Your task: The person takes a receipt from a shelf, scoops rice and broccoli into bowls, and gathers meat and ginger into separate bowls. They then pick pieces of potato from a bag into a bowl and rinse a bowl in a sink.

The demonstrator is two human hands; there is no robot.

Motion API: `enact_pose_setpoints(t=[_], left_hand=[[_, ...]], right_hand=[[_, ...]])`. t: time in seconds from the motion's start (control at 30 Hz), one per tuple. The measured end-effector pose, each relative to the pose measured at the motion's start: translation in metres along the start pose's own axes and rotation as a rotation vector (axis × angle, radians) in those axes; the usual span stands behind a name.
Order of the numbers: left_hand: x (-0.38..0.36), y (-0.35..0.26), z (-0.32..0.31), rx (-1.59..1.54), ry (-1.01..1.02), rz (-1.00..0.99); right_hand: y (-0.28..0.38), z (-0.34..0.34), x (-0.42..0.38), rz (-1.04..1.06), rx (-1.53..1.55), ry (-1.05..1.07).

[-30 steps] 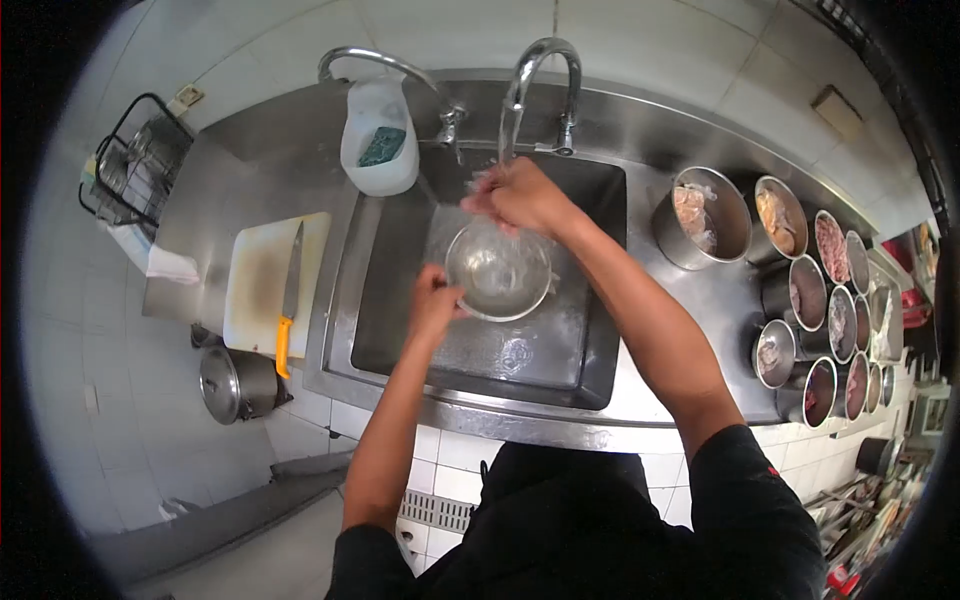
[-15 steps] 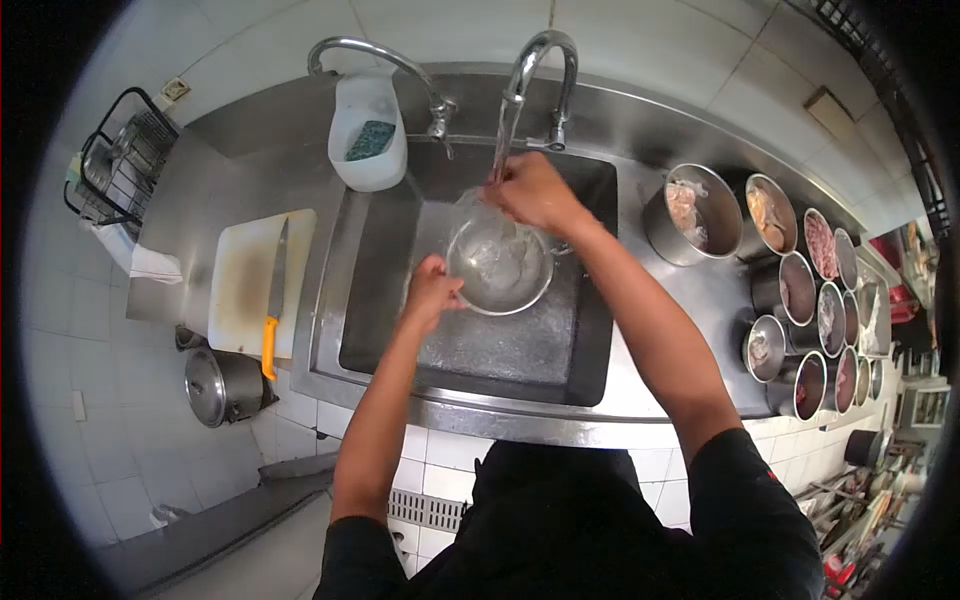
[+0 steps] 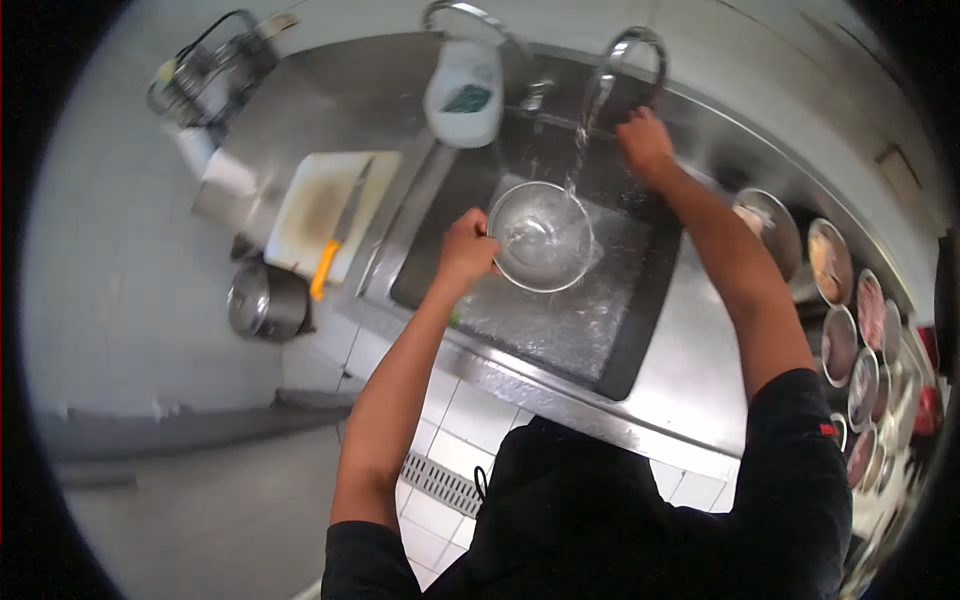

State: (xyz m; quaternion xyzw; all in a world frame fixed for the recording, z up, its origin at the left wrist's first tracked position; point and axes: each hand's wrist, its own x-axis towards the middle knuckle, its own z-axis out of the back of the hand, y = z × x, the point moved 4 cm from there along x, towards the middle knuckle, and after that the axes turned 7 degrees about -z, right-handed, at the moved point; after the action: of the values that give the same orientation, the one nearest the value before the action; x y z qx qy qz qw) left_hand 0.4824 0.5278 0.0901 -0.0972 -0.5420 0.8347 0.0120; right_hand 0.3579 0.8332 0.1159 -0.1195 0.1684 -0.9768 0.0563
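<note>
My left hand [image 3: 468,250] grips the left rim of a round metal bowl [image 3: 530,275], thumb and fingers closed on its edge. The bowl is held over the sink [image 3: 625,340] with clear water in it. A stream from the curved chrome tap [image 3: 630,38] falls into the bowl near its back right rim. At the foot of that tap, my right hand [image 3: 647,143] is closed around the handle, which it mostly hides.
A knife with an orange handle [image 3: 325,268] lies on a cutting board [image 3: 305,205] at left. Behind the sink is a white container [image 3: 463,125] with a green scouring pad [image 3: 467,98]. Several metal pots [image 3: 780,235] of food stand at right. A lidded pot [image 3: 268,302] sits lower left.
My right hand has left the bowl and water stream and reached back right to the tap handle. My left hand still holds the bowl. The whole view has turned and shifted.
</note>
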Motion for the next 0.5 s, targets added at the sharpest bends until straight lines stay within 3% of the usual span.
enact_pose_setpoints(t=[0.1,0.2,0.23,0.3,0.37,0.4,0.47,0.5], left_hand=[[-0.070,-0.051,0.035,0.968,-0.345,-0.541],[-0.136,-0.055,0.081,1.185,-0.559,-0.510],[-0.163,-0.052,0.101,0.987,-0.642,-0.352],[-0.230,-0.048,0.122,0.920,-0.803,-0.197],[-0.311,-0.042,0.124,1.073,-0.959,-0.150],[-0.355,-0.029,0.120,1.081,-1.035,-0.108],[-0.452,0.015,0.102,1.121,-1.109,0.196],[-0.502,0.041,0.080,1.191,-1.133,0.299]], right_hand=[[0.004,0.003,-0.005,0.006,0.047,-0.029],[0.004,-0.004,-0.008,-0.044,0.077,-0.169],[0.002,-0.011,-0.009,-0.073,0.108,-0.228],[-0.011,-0.063,0.011,-0.118,0.256,-0.380],[-0.017,-0.010,-0.022,-0.309,0.617,-0.337],[-0.021,-0.029,-0.016,-0.323,0.650,-0.341],[-0.023,-0.058,-0.014,-0.378,0.773,-0.534],[-0.023,-0.070,-0.009,-0.307,0.702,-0.668]])
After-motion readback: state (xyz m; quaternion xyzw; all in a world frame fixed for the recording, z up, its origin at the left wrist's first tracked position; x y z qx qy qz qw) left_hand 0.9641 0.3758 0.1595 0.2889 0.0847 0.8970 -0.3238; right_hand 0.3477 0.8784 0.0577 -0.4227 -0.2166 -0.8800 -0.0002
